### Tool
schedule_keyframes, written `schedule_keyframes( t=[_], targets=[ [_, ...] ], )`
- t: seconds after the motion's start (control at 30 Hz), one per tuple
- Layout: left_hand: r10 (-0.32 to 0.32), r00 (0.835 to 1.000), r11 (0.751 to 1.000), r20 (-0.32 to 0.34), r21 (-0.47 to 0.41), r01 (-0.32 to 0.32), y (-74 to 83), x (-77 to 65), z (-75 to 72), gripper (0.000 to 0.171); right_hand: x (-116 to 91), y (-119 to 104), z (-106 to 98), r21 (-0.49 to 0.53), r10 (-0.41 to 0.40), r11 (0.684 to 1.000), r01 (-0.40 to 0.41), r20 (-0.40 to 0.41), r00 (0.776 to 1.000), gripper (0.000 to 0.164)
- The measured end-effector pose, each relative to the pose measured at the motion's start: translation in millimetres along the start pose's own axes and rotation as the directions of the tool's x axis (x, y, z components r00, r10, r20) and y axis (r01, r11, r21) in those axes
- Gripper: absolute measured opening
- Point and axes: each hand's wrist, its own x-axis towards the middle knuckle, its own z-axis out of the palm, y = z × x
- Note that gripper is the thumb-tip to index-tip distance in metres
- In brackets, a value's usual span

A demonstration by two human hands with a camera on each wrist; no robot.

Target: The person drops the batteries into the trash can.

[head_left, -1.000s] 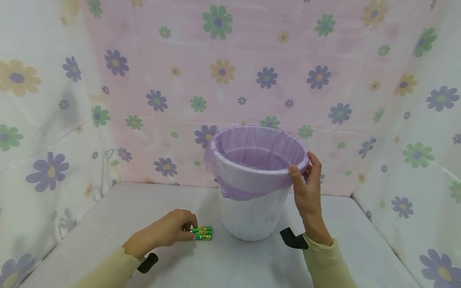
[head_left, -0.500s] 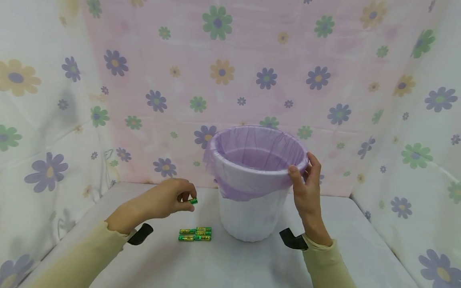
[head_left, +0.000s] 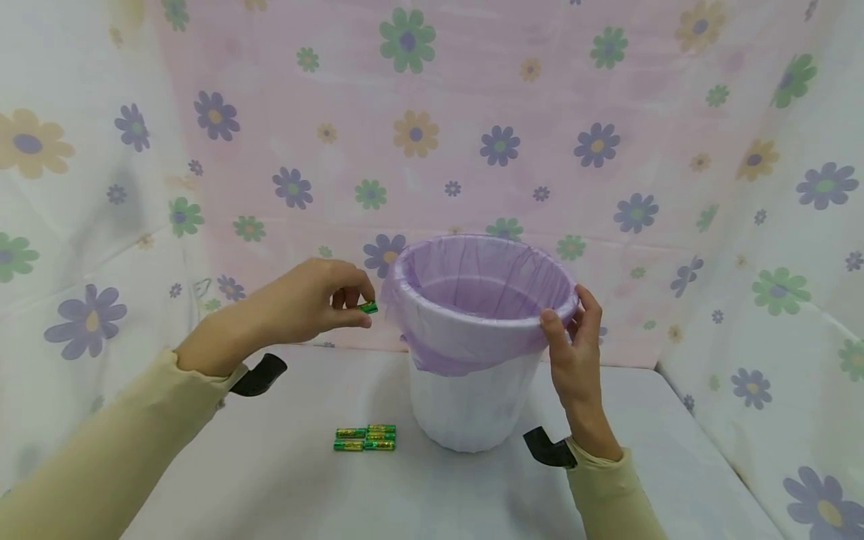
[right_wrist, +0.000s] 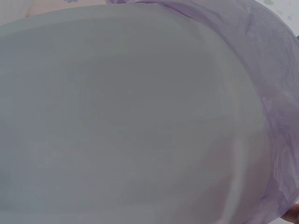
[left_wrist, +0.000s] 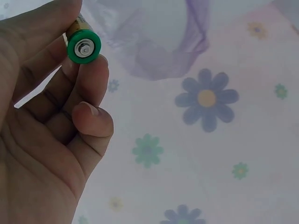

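Between thumb and fingers my left hand point(head_left: 313, 300) pinches a small green and gold battery point(head_left: 367, 307), held in the air just left of the bin's rim. Its silver end terminal shows in the left wrist view, where the battery point(left_wrist: 83, 44) points toward the camera. A white waste bin point(head_left: 472, 412) stands upright, lined with a purple plastic bag point(head_left: 448, 352) folded over its rim. My right hand point(head_left: 577, 360) grips the bin's right rim, thumb outside; some fingertips are hidden. In the right wrist view the bin wall point(right_wrist: 131, 116) fills most of the picture.
Several green and gold batteries point(head_left: 364, 437) lie in two neat groups on the white table point(head_left: 432, 495), left of the bin's base. Flower-printed cloth point(head_left: 290, 97) hangs behind the table and at both sides.
My left hand has picked one battery from the group on the table and raised it to the height of the bin's rim. The right hand keeps its grip on the rim.
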Motion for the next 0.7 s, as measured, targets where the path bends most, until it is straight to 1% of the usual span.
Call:
schedule_keyframes(
  t=[0.13,0.27,0.4,0.57,0.7],
  targets=[
    [0.025,1.000,1.000,-0.010,-0.001,-0.025,5.6,16.4,-9.0,0.015,-0.3,-0.5,0.4,-0.001,0.009,1.000,-0.009,-0.005,1.000,0.060],
    [0.020,1.000,1.000,-0.017,-0.014,-0.020,9.7,34.1,-10.6,0.015,-0.6,-0.1,0.4,0.002,0.012,1.000,-0.012,-0.005,1.000,0.060],
    [0.008,1.000,0.999,0.004,-0.046,-0.008,12.8,50.9,-6.5,0.016,-1.3,0.1,0.1,0.011,0.013,1.000,-0.013,-0.004,1.000,0.059],
    [0.026,1.000,0.999,0.014,-0.039,-0.026,13.9,70.1,0.8,0.015,-0.7,-0.6,0.5,0.017,0.018,1.000,-0.018,0.001,1.000,0.060],
    [0.026,1.000,0.998,0.016,-0.052,-0.025,14.5,84.7,7.3,0.014,-0.4,-1.2,0.5,0.018,0.029,0.999,-0.029,-0.005,1.000,0.060]
  ],
)
